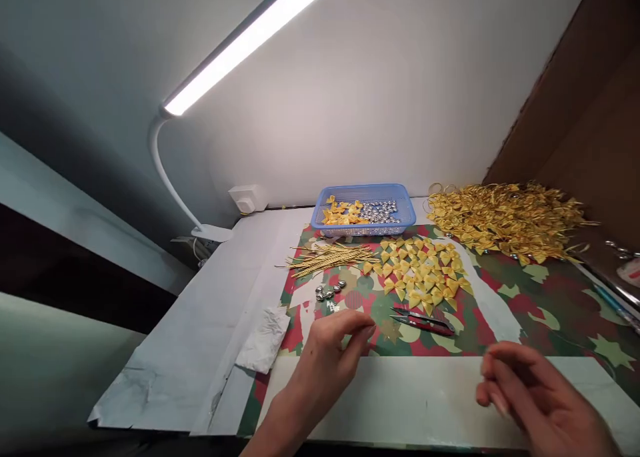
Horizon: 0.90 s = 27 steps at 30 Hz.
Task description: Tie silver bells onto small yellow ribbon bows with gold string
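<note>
Yellow bows [423, 270] at twelve o'clock are maybe waiting, the gold heap [505, 222] at one is looking done, fingertips on the left hand [333, 351] are touching, but on the right hand [550, 398] I can't tell.

Bare and well apart
Left hand [333, 351] in a fingertip pinch; right hand [543, 398] loosely curled, slightly blurred.
</note>
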Motion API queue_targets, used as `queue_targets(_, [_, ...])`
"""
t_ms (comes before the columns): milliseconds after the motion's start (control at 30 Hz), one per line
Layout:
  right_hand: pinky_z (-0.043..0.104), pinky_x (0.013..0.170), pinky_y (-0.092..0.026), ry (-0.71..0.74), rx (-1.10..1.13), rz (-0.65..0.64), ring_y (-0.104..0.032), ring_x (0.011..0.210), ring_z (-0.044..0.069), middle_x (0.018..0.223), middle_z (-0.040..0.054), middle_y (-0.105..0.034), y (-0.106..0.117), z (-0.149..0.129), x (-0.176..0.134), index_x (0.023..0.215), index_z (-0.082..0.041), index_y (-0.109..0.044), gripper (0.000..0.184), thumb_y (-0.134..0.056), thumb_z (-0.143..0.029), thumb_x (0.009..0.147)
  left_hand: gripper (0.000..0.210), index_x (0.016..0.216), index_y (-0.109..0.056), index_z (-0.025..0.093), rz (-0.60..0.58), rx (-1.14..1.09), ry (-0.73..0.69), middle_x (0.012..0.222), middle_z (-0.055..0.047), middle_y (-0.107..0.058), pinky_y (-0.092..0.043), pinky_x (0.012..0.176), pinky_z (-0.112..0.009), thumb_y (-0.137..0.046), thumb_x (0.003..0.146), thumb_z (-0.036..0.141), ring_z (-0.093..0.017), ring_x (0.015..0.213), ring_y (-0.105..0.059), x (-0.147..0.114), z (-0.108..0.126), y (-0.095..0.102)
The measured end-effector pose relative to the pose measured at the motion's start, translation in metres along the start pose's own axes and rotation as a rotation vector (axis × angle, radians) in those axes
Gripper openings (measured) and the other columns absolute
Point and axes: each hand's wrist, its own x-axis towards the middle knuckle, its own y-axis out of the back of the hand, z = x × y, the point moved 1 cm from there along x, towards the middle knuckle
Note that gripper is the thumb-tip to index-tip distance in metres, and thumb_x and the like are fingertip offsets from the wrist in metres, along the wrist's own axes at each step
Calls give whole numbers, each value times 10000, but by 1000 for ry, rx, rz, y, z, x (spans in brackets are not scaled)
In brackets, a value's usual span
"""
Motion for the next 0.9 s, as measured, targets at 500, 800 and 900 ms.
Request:
queue_targets(500, [190, 510, -471, -89, 80, -172, -559, 512, 100, 693, 1, -623, -35, 12, 11, 822, -215, -682, 376, -655, -589, 825, 69, 845, -690, 185, 16, 100, 163, 742, -33, -689, -457, 643, -307, -635, 815, 157, -209, 684, -632, 83, -7, -51])
queue_targets(800, [210, 545, -458, -47, 118, -78, -566, 562, 105, 783, -5, -622, -39, 9, 8, 1047, -248, -644, 320, -591, -527, 900, 213, 1048, -667, 182, 25, -159, 163, 806, -25, -701, -563, 663, -281, -618, 890, 317, -186, 727, -680, 37, 14, -31])
queue_targets(900, [226, 553, -458, 27, 123, -71, -542, 534, 99, 808, -18, -610, -42, 2, 3, 1172, -280, -598, 320, -557, -489, 932, 204, 1014, -707, 208, 85, -281, 166, 883, -35, -761, -595, 732, -287, -716, 821, 273, -206, 800, -722, 7, 15, -30])
